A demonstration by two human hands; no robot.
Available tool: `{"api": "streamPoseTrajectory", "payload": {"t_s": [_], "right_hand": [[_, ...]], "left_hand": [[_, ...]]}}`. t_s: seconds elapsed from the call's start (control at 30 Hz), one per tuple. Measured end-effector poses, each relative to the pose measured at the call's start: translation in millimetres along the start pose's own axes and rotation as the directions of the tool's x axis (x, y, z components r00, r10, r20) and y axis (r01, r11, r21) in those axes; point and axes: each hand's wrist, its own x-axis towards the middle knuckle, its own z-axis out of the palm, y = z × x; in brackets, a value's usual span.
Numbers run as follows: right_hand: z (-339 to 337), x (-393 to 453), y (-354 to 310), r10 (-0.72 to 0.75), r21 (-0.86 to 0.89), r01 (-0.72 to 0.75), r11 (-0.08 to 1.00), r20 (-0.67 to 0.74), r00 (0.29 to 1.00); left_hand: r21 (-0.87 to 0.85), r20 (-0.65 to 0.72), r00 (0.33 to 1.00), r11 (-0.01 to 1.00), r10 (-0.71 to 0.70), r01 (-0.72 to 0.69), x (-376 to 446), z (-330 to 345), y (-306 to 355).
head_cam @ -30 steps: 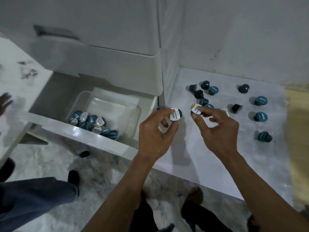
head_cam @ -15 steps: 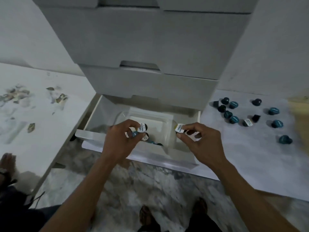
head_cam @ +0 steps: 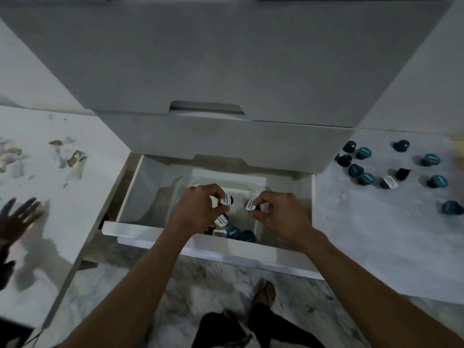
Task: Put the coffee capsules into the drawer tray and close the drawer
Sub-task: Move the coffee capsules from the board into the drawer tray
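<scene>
The white drawer point(head_cam: 155, 231) stands pulled out, with a clear plastic tray point(head_cam: 259, 183) inside it. Both my hands hover over the tray. My left hand point(head_cam: 198, 209) pinches a white-lidded dark coffee capsule point(head_cam: 226, 199). A second white-lidded capsule point(head_cam: 249, 205) is pinched in my right hand point(head_cam: 281, 213). Several capsules point(head_cam: 234, 232) lie in the tray's near end, partly hidden by my left hand. On the white surface to the right, several teal and dark capsules point(head_cam: 366, 178) lie scattered.
Closed grey drawer fronts point(head_cam: 226, 141) rise right behind the open drawer. Another person's hand point(head_cam: 18, 217) rests on the white surface at the left, near some debris point(head_cam: 67, 154). My feet point(head_cam: 263, 292) stand on marble floor below the drawer.
Both hands carried their capsules leftward from the right surface to above the tray, then lowered slightly over it. The view turned to face the drawer head-on.
</scene>
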Motion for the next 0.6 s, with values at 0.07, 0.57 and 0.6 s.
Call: {"api": "streamPoseTrajectory", "payload": {"t_s": [0.07, 0.57, 0.6], "right_hand": [[3, 10, 2, -0.003, -0.059, 0.007, 0.998, 0.078, 0.997], [30, 37, 17, 0.040, -0.276, 0.037, 0.961, 0.267, 0.963], [30, 37, 17, 0.041, -0.282, 0.039, 0.959, 0.271, 0.962]], "left_hand": [[-0.001, 0.031, 1.000, 1.000, -0.004, 0.004, 12, 6, -3], [-0.008, 0.290, 0.955, 0.998, -0.059, 0.064, 61, 45, -18], [-0.010, 0.300, 0.952, 0.998, -0.056, 0.062, 62, 46, -19]]}}
